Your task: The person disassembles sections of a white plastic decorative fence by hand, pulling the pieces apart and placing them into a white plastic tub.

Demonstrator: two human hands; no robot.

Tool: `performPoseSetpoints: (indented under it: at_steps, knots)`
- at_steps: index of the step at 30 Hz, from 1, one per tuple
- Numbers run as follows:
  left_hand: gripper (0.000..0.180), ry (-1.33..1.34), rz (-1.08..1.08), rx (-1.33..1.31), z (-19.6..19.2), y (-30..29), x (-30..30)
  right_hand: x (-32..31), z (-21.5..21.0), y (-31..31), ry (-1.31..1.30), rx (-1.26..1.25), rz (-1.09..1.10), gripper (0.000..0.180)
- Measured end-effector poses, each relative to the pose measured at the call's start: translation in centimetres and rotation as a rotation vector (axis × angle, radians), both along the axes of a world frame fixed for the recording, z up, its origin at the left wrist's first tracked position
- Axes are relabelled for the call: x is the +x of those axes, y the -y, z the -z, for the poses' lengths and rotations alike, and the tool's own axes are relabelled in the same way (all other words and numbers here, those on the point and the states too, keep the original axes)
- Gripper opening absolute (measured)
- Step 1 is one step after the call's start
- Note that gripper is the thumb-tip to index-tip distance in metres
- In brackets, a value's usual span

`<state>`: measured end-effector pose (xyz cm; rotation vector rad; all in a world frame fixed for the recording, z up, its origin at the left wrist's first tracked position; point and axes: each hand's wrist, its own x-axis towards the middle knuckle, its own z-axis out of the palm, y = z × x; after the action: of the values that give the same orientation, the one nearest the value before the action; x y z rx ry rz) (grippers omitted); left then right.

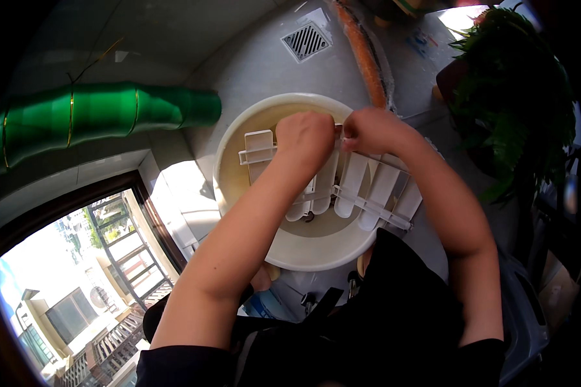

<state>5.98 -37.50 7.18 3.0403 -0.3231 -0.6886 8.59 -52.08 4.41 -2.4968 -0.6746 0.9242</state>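
A white plastic picket fence (382, 185), with flat round-ended slats joined by thin rails, lies tilted across a cream basin (303, 253). Its right end reaches past the basin's rim. My left hand (306, 134) is closed at the fence's upper rail, over the middle of the basin. Close beside it, my right hand (373, 131) pinches the same rail. The fingertips almost meet, and what lies right between them is mostly hidden. My left wrist and forearm cover some of the slats. A small dark spot shows at the basin's bottom below the slats.
A floor drain (306, 42) lies beyond the basin, beside a long orange roll in clear plastic (363, 51). A green tube (103, 117) extends at the left above a bright window (77, 284). Leafy plant (519, 109) at right; grey tub (519, 322) near my right elbow.
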Motion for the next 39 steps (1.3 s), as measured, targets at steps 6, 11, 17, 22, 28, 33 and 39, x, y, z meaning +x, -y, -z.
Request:
performPoseSetpoints:
  at_steps: [6,11,17,22,28,33,39]
  knots:
    - [0.023,0.058,-0.022,-0.004,-1.4,-0.2,-0.3,-0.8,-0.9,-0.9,0.097,-0.020,-0.023,0.015]
    - [0.026,-0.058,-0.060,0.040,-0.8,-0.8,0.9,-2.0,-0.7,-1.9,0.272,-0.047,-0.040,0.014]
    - [0.021,-0.251,-0.088,0.082,-0.3,-0.2,2.2,-2.1,-1.1,-2.3,0.245,-0.104,-0.118,0.015]
    - [0.022,-0.272,-0.011,0.115,0.8,-0.1,2.5,-2.3,-0.7,-2.6,0.233,-0.119,-0.121,0.015]
    - [0.024,-0.239,-0.016,0.110,1.7,-0.6,2.6,-1.4,-0.7,-2.5,0.170,-0.142,-0.110,0.016]
    - [0.032,-0.284,-0.140,0.004,-0.3,-3.3,3.9,-1.5,-1.3,-1.9,0.234,0.083,0.085,0.040]
    - [0.035,-0.294,-0.156,-0.081,-2.3,-5.5,5.3,-7.6,-3.8,0.1,0.462,0.429,0.059,0.077]
